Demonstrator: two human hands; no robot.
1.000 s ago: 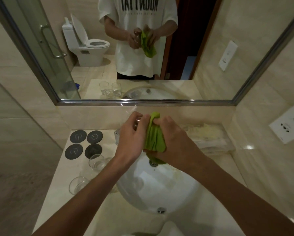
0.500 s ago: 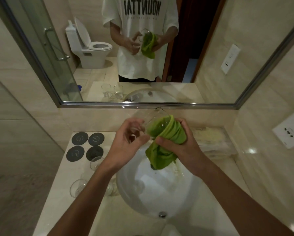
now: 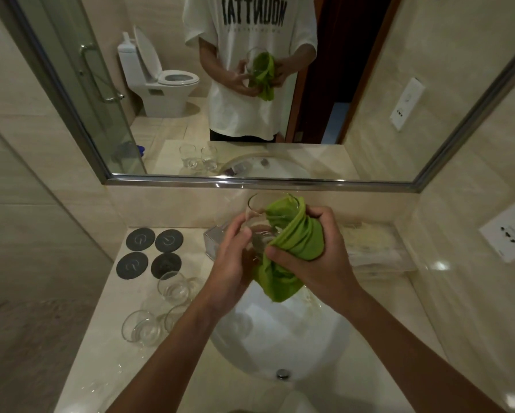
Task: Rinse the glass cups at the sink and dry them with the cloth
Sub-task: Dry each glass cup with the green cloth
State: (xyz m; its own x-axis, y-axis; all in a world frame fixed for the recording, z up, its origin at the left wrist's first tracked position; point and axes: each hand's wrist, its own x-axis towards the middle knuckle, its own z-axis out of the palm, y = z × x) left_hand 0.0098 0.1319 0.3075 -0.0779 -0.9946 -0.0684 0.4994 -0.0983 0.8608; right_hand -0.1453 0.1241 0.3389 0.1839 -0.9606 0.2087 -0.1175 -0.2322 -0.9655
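Observation:
Above the white sink (image 3: 280, 338) I hold a clear glass cup (image 3: 259, 216), tilted with its mouth toward the mirror. My left hand (image 3: 231, 263) grips the cup's base and side. My right hand (image 3: 313, 263) is closed around a green cloth (image 3: 298, 236), which is stuffed into the cup's mouth and hangs down below my hands. On the counter to the left of the sink stand three more glass cups: one (image 3: 174, 289) near the coasters, one (image 3: 141, 327) at the front and one (image 3: 175, 318) partly behind my left forearm.
Several dark round coasters (image 3: 153, 253) lie at the counter's back left. A clear box (image 3: 214, 244) sits behind my left hand. Folded pale items (image 3: 375, 248) rest at the back right. A mirror (image 3: 280, 183) spans the wall; a wall socket (image 3: 509, 234) is at right.
The hands rose and the cup tipped its mouth up toward the mirror. The cloth, first bunched between both hands, now sits inside the cup's mouth. The camera moved closer.

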